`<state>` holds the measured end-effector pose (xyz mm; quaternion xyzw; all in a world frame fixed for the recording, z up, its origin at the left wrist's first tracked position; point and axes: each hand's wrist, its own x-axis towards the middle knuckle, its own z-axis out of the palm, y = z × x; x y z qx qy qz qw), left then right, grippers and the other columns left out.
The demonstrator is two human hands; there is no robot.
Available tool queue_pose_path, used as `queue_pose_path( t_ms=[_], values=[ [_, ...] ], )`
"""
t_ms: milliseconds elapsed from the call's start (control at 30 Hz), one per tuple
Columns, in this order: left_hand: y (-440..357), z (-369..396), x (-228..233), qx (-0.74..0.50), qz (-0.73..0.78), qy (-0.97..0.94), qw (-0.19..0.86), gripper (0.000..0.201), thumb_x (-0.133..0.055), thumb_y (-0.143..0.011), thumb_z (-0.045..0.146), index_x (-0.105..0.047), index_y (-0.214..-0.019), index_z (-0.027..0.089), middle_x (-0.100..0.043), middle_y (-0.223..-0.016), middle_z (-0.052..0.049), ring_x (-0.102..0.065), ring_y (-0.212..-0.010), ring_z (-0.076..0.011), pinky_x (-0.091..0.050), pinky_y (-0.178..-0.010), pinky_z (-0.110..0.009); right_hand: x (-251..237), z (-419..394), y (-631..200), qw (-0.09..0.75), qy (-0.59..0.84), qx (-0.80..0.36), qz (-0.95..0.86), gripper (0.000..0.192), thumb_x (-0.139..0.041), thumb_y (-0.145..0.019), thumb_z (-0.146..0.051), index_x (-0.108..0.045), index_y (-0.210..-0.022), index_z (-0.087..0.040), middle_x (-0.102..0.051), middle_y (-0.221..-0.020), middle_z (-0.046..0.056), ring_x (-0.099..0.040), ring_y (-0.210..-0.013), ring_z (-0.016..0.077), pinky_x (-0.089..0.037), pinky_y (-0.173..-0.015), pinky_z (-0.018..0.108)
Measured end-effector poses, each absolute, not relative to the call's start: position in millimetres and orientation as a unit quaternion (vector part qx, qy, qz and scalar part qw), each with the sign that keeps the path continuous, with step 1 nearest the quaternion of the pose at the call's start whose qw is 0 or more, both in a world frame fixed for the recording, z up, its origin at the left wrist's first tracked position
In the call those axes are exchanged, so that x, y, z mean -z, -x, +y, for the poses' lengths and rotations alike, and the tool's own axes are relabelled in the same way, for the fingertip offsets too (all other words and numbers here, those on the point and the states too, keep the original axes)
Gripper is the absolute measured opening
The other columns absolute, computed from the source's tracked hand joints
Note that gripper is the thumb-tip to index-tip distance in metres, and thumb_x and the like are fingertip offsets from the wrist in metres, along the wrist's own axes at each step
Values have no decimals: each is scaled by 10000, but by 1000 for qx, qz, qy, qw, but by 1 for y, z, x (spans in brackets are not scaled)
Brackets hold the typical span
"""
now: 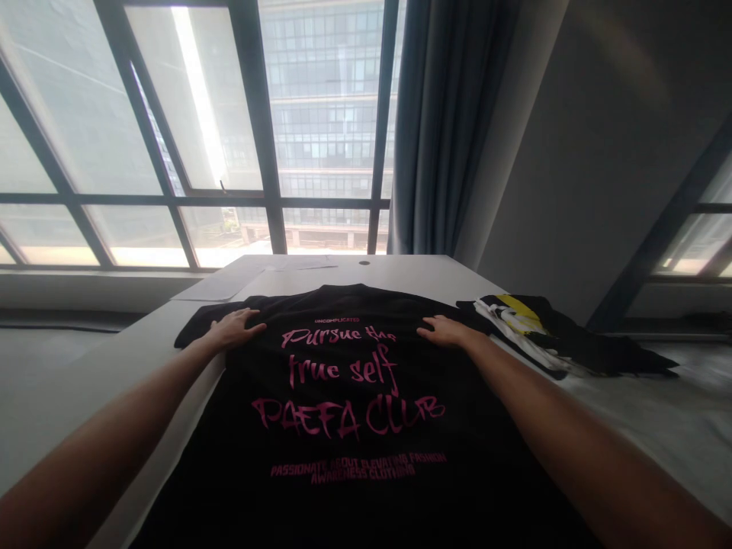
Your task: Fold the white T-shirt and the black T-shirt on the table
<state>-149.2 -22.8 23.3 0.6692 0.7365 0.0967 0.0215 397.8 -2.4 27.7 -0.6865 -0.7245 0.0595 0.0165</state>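
Note:
A black T-shirt [343, 396] with pink lettering lies spread over the white table, its collar toward the far side and its lower part running out of view at the bottom. Near the shirt's left sleeve, my left hand [235, 329] rests on the cloth with fingers spread. On the opposite side my right hand [444, 331] lies on the fabric by the other sleeve, its fingers stretched toward the middle. Both palms face down, and neither hand shows a fold of cloth gripped in it.
A pile of clothes [531, 324] in black, white and yellow hangs over the right edge of the white table [412, 268]. White sheets [220, 284] lie at its far left. Beyond are large windows [325, 114] and a grey-blue curtain [431, 130].

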Motion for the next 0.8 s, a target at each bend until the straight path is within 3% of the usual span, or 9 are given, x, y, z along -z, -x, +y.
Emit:
queue_pose_path(
  t_ms=[100,200,367,467,600,700,800],
  values=[
    [146,-14,-15,-62,745,-662,52,787,-431,-833,730,-437,-1486,290,-304,-1596,-102,-218,-1446,-471,-252,-1045,-743,-17,4,-398,-5,694,-86,-715,781,-447,-886,-727,-394,-1506,-254,-328,-1558,147,-346,-1398,378,-310,-1107,529],
    [152,-2,-12,-62,753,-652,59,855,-377,-821,781,-397,-1511,278,-259,-1609,-110,-174,-1454,-480,-207,-1049,-763,-13,13,-414,-5,689,-95,-719,872,-413,-848,-807,-343,-1531,-269,-250,-1594,139,-246,-1440,394,-260,-1128,558],
    [163,9,-13,-62,752,-653,66,875,-376,-815,789,-384,-1518,268,-252,-1612,-112,-164,-1462,-465,-184,-1075,-743,-9,12,-427,16,691,-68,-720,785,-338,-916,-744,-290,-1549,-281,-191,-1621,84,-152,-1478,350,-196,-1145,601],
    [172,3,-14,-68,750,-655,62,822,-331,-863,723,-394,-1513,224,-274,-1606,-128,-197,-1470,-411,-169,-1127,-671,-6,-2,-424,65,688,-12,-723,659,-343,-976,-624,-415,-1483,-209,-357,-1550,116,-319,-1420,310,-256,-1147,490],
    [198,-19,-18,-73,832,-549,33,789,-276,-876,681,-425,-1480,195,-302,-1596,-141,-289,-1440,-383,-297,-1111,-567,-7,-25,-418,133,708,91,-687,475,-302,-1020,-431,-642,-1199,-153,-644,-1224,152,-595,-1136,282,-392,-1005,371],
    [221,-35,-22,-75,908,-411,16,842,-284,-853,704,-448,-1435,118,-411,-1516,-212,-424,-1325,-435,-418,-962,-596,-10,-34,-416,131,721,122,-669,450,-287,-1021,-369,-678,-1058,-149,-682,-1099,150,-622,-1053,284,-399,-952,385],
    [234,-41,-28,-61,924,-378,-13,809,-334,-822,695,-572,-1290,79,-572,-1331,-246,-526,-1167,-462,-473,-821,-585,-11,-34,-415,129,724,121,-666,413,-326,-1013,-361,-674,-1059,-144,-668,-1130,155,-601,-1070,285,-399,-923,380]
  ],
)
